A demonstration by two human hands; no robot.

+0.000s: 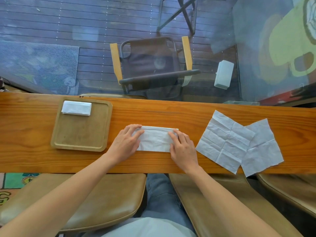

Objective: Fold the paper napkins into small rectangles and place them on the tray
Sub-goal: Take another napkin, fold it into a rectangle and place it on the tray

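A white paper napkin (156, 139), folded into a wide rectangle, lies flat on the wooden counter (188, 115) in front of me. My left hand (126, 142) rests on its left end and my right hand (183, 149) on its right end, fingers spread and pressing it down. To the left sits a square wooden tray (82, 134) with one small folded napkin (76, 108) in its far left corner. Two unfolded, creased napkins (225, 141) (261, 147) overlap on the counter at the right.
The counter is narrow and runs left to right. A glass pane stands right behind it, showing a folding chair (152, 65) and decking outside. Padded tan seats (85, 199) sit below the counter's near edge, beside my legs.
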